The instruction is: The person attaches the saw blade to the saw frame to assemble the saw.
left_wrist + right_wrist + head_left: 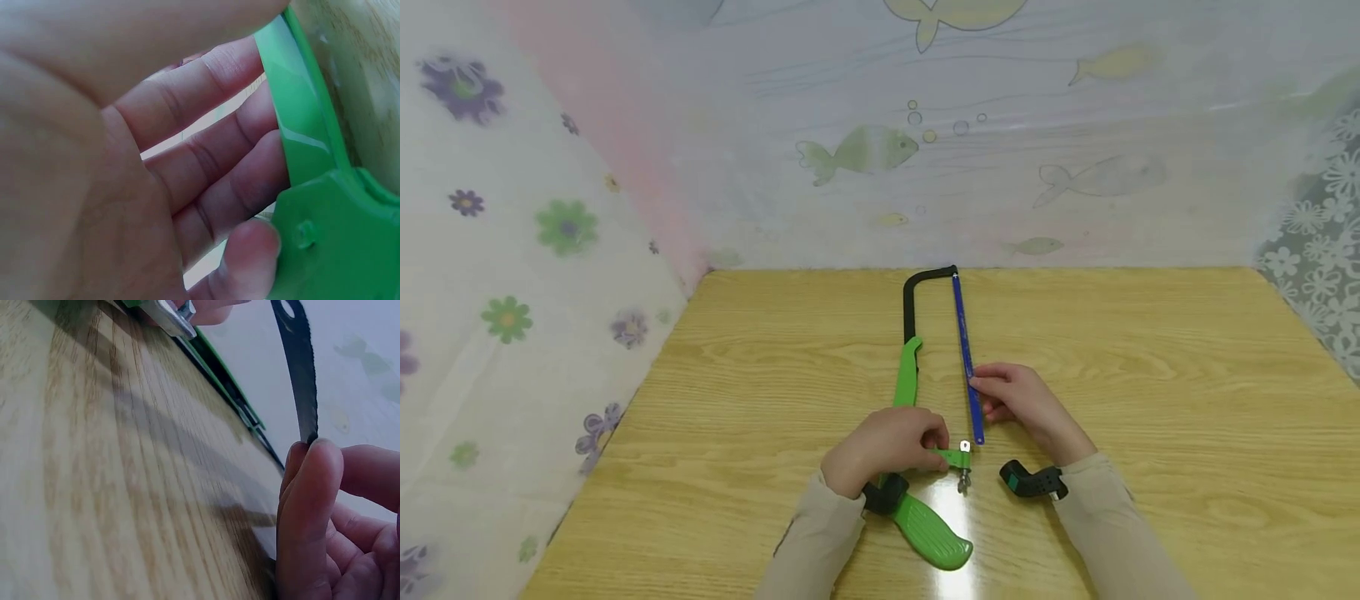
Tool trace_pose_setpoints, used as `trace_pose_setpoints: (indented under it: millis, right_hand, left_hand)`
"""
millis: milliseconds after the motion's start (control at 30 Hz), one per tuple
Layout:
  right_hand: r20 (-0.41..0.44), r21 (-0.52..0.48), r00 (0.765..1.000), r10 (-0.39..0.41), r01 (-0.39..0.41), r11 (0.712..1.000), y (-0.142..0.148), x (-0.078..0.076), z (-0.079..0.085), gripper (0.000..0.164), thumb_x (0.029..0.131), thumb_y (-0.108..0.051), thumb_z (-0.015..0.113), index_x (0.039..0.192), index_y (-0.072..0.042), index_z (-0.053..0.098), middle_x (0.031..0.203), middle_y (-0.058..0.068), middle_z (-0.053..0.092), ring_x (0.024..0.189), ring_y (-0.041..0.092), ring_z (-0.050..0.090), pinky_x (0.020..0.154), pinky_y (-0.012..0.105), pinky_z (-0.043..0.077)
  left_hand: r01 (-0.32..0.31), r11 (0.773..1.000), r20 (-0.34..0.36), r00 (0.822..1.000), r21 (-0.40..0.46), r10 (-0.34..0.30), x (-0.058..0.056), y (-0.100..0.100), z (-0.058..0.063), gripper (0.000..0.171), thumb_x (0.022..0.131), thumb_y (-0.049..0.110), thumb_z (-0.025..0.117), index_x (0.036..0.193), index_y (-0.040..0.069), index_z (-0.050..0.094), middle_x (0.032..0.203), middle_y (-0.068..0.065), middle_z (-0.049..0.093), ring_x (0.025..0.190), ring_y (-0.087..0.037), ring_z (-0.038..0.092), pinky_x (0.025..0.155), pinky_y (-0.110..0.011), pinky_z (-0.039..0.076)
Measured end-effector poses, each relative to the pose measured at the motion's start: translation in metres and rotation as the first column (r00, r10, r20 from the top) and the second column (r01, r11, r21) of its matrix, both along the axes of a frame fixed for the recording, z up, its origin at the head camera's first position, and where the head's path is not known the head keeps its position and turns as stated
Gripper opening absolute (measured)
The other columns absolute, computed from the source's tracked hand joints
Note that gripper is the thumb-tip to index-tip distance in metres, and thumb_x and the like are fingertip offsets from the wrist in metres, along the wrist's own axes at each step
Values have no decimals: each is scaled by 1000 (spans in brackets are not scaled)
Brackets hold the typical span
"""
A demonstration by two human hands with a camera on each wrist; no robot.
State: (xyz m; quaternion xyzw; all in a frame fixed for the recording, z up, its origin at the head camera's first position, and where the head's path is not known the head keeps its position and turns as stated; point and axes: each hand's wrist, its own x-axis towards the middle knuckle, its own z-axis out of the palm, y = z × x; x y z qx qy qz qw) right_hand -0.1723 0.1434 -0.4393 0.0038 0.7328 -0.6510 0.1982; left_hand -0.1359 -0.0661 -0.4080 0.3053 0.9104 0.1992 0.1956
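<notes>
A hacksaw frame (906, 379) lies on the table, its black bow at the far end and its green handle (932, 533) towards me. My left hand (887, 446) grips the green part near the handle; in the left wrist view the fingers meet the green bar (303, 106). Between thumb and finger, my right hand (1022, 407) pinches the blue hacksaw blade (966, 346). The blade's far end meets the bow's tip. Its near end, with a hole, stands apart from the metal clip (965, 447) and wing nut (963, 481). Fine teeth show along the blade (301, 375) in the right wrist view.
The wooden table (1165, 358) reaches back to a wall covering (985, 200) printed with fish. On the left hangs a flowered covering (572, 333). Dark straps with small devices sit on both wrists, the right one (1033, 481) jutting out over the table.
</notes>
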Motion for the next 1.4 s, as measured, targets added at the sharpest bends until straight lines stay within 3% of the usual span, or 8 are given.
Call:
trace_pose_setpoints:
  millis: [300, 600, 1400]
  right_hand:
    - [-49, 84, 999, 13, -9, 996, -6, -1, -1, 38, 86, -18, 59, 117, 3, 52, 76, 8, 54, 57, 13, 50, 53, 27, 46]
    - [-44, 69, 999, 15, -12, 998, -7, 0, 2, 38, 86, -15, 59, 118, 4, 51, 78, 9, 55, 54, 12, 49, 50, 25, 44]
    - [-64, 165, 998, 6, 4, 986, -11, 4, 1, 36, 86, -16, 58, 118, 0, 51, 79, 9, 60, 51, 12, 49, 50, 26, 45]
  left_hand:
    - [6, 1000, -5, 1000, 1, -6, -1, 0, 2, 15, 74, 35, 70, 80, 27, 60, 71, 14, 49, 61, -2, 45, 56, -20, 37]
    - [11, 1000, -4, 1000, 7, -11, -2, 1, 4, 14, 74, 34, 71, 79, 26, 59, 70, 14, 49, 60, -3, 45, 56, -20, 36]
    - [19, 1000, -2, 1000, 6, -19, -2, 2, 3, 15, 74, 34, 71, 80, 25, 60, 70, 13, 49, 60, -3, 45, 56, -20, 37]
